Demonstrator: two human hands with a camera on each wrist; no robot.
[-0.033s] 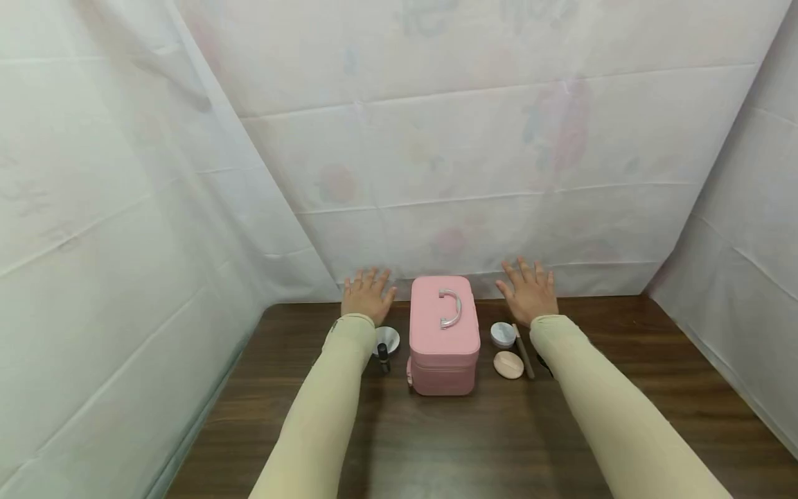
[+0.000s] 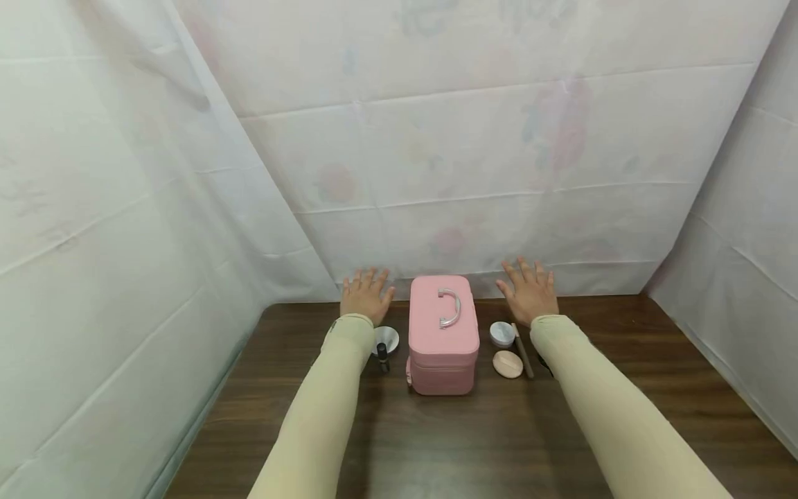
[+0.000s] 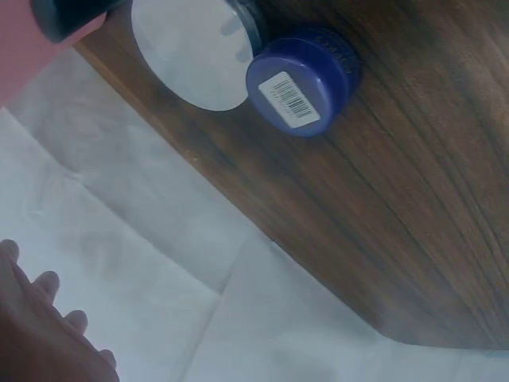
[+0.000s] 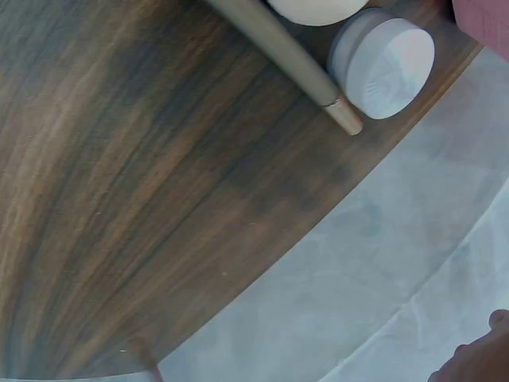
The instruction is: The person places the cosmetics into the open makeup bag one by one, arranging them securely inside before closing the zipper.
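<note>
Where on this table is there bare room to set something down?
The wide strip of table in front of the pink case, between the sleeves, is bare. Right of the brush, toward the curtain, is bare too. It is crowded beside the case: mirror and bottle left, jar and puff right.

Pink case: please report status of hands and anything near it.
Left hand and right hand open, flat, holding nothing. Pink case closed, upright between them, untouched. Round mirror on its left, white jar and puff on its right.
</note>
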